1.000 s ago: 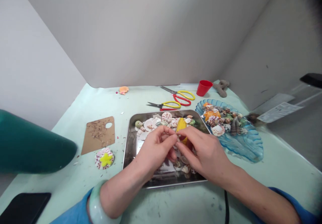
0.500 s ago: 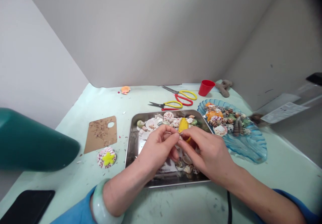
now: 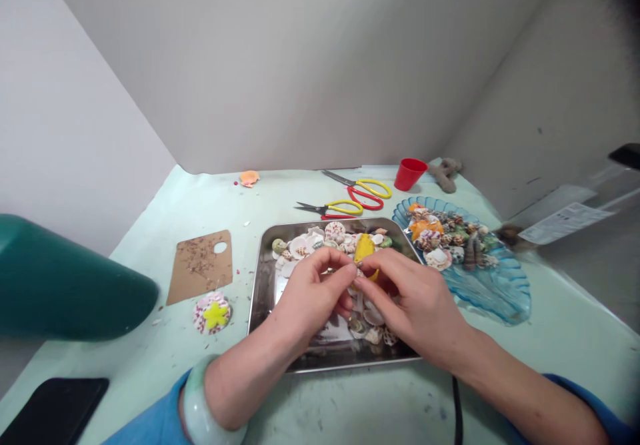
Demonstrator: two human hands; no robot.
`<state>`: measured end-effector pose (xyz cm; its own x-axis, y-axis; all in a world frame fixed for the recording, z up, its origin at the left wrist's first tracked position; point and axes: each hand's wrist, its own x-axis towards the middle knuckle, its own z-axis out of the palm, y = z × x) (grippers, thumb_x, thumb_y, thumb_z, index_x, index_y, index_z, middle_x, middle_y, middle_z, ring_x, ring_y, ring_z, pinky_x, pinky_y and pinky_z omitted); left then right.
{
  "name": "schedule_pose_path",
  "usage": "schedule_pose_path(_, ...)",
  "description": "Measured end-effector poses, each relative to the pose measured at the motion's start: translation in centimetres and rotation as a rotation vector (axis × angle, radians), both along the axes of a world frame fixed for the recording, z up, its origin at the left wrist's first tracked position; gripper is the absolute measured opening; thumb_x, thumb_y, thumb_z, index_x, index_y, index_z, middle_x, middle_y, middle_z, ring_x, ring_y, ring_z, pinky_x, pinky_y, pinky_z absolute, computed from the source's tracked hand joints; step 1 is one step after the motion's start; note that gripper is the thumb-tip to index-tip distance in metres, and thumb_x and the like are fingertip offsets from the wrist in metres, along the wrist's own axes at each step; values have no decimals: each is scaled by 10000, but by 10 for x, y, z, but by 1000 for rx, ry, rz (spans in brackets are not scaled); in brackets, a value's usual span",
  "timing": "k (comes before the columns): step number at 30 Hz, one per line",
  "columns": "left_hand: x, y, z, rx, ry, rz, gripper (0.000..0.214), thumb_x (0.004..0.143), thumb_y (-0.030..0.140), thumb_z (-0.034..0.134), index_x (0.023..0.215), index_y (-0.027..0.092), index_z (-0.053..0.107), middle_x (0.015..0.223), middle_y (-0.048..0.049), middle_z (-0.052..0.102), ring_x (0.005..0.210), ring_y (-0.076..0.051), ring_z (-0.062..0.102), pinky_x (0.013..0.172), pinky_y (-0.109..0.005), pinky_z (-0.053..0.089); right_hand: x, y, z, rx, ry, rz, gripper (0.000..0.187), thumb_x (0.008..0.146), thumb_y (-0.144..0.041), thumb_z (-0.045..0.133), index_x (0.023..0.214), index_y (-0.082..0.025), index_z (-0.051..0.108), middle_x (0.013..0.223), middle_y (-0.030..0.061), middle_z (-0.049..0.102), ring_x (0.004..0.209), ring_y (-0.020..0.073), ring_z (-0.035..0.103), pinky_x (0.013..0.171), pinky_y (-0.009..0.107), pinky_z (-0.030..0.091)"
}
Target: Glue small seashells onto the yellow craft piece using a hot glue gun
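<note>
My left hand [image 3: 320, 288] and my right hand [image 3: 403, 298] meet fingertip to fingertip over a metal tray [image 3: 261, 298]. Both are closed in a pinch. Between the fingertips sits something tiny that I cannot make out. Beneath and around my hands the tray holds several seashells [image 3: 300, 247], pale, speckled and greenish. A yellow object [image 3: 365, 247] lies among them just past my fingers, partly hidden by my right hand. Left of the tray, a round speckled shell piece [image 3: 200, 313] carries a yellow-green star shape [image 3: 217, 315].
Two pairs of scissors [image 3: 320, 209] lie behind the tray. A red cup [image 3: 410, 175] stands at the back right. To the right is a blue shell-shaped dish [image 3: 500, 298] of shells. At left are a brown card [image 3: 195, 278], a green cylinder [image 3: 75, 285] and a dark flat object [image 3: 55, 408].
My hands stay in nearly the same place over the tray. The fingers of my right hand have shifted slightly at the pinch.
</note>
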<state>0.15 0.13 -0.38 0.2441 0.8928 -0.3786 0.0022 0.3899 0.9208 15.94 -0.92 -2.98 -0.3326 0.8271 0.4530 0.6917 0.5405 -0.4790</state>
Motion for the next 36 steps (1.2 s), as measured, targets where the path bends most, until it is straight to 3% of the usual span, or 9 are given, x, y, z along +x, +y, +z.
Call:
schedule_pose_path(19, -1, 1, 0, 45, 18, -21, 153, 766, 306, 595, 764, 181, 507, 470, 58, 496, 429, -79, 467, 483, -201, 399, 1, -2, 2, -56, -15, 21, 99, 898, -233, 478, 812, -193, 508, 738, 2, 549, 616, 113, 483, 583, 249, 360)
schedule_pose_path(36, 1, -1, 0, 31, 41, -16, 158, 794, 325, 566, 792, 174, 521, 459, 48, 509, 422, -88, 471, 483, -204, 398, 0, 0, 0, 1, 38, 0, 48, 886, -230, 518, 891, -190, 544, 755, -5, 566, 622, 100, 511, 589, 236, 386)
